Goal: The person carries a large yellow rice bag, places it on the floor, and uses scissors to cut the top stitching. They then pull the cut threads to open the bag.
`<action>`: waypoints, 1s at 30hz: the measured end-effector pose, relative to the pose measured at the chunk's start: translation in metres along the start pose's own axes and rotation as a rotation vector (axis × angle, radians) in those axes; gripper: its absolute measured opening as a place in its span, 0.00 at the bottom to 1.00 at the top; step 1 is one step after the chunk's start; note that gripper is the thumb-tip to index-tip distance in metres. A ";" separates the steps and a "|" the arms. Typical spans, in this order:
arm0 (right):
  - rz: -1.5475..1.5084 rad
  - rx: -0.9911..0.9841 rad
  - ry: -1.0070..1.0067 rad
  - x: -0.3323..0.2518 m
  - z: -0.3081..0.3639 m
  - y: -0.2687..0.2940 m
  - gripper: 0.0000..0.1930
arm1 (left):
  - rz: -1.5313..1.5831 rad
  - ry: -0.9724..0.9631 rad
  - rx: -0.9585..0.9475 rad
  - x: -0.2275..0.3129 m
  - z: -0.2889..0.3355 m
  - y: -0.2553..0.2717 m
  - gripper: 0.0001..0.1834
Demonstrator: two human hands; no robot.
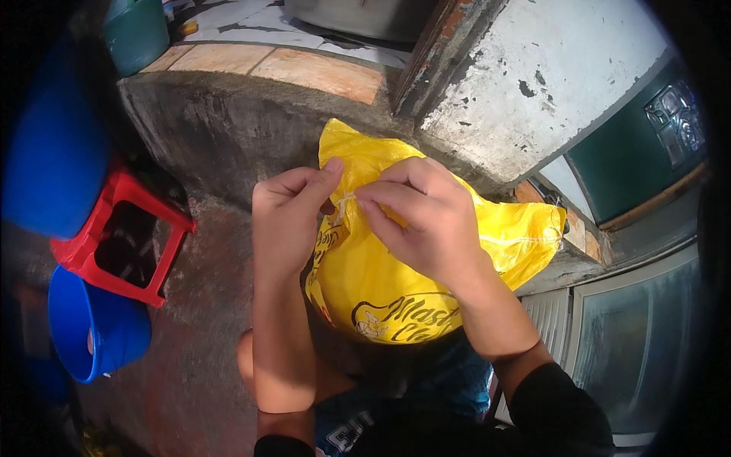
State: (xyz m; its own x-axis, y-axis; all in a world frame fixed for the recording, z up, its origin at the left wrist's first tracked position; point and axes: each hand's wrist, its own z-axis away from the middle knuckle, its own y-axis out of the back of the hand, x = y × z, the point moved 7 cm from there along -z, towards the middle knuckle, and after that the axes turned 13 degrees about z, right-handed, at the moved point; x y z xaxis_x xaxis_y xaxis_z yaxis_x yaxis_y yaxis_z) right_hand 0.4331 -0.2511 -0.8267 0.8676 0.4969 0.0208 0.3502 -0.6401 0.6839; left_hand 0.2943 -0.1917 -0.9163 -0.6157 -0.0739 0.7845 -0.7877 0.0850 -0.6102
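Note:
A full yellow woven sack [381,266] with dark printing rests in front of me, against the low wall. White string [344,204] shows at the stitched seam near its upper left corner. My left hand [293,206] is closed on the sack's edge there, thumb raised along the top. Just right of it, my right hand [426,209] pinches the string between thumb and fingertips. The sack's other corner [533,232] sticks out to the right, with a stitched line across it.
On the left, a red plastic stool [126,228] stands beside a blue bucket [114,327] and a large blue container [57,145]. A tiled ledge [304,72] carries a green pail [135,34] and a metal pot [365,15]. A glass-fronted panel [640,335] is at right.

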 end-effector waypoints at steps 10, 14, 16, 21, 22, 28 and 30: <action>0.166 -0.149 0.159 -0.013 -0.020 0.002 0.09 | -0.070 -0.011 -0.050 0.005 -0.001 -0.008 0.16; 0.271 -0.210 0.172 -0.020 -0.023 -0.008 0.07 | -0.099 -0.020 -0.066 0.006 -0.001 -0.011 0.17; 0.276 -0.221 0.186 -0.021 -0.023 -0.010 0.07 | -0.118 -0.029 -0.068 0.008 -0.002 -0.011 0.18; -0.003 -0.302 0.118 -0.014 -0.020 0.000 0.07 | -0.108 -0.006 -0.062 0.009 -0.003 -0.009 0.20; -0.007 -0.299 0.118 -0.013 -0.019 0.003 0.07 | -0.099 0.007 -0.059 0.008 -0.003 -0.009 0.20; 0.020 -0.148 0.160 -0.010 -0.017 0.015 0.06 | -0.125 -0.028 -0.058 0.009 -0.001 -0.010 0.19; 0.051 -0.151 0.224 -0.015 -0.017 0.013 0.09 | -0.150 -0.007 -0.052 0.008 0.001 -0.009 0.19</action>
State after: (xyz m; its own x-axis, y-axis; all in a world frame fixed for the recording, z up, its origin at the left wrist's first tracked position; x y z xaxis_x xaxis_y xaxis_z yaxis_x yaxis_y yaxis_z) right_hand 0.4189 -0.2572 -0.8057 0.7774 0.5938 0.2074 0.2366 -0.5816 0.7783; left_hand 0.2966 -0.1945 -0.9048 -0.4914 -0.0968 0.8655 -0.8688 0.1236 -0.4794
